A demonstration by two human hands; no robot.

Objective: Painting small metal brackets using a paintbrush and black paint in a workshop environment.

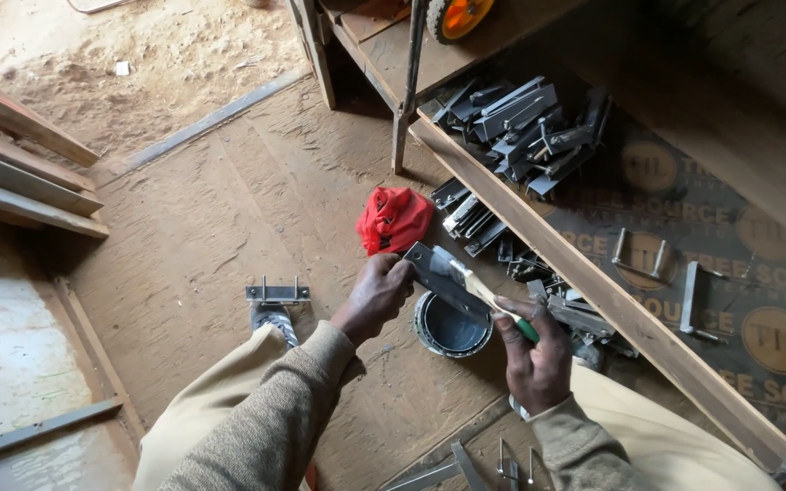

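Daylight brightens the upper left; right side dim, focus sharp.

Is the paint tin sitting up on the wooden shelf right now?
No, the paint tin stands on the floor below the shelf edge, just under the metal bracket held in the left hand.

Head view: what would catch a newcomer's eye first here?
Mid-frame, the left hand holds a dark metal bracket over an open paint can, while the right hand holds a green-handled brush against it. A bright red bag lies just beyond; a pile of brackets sits upper right.
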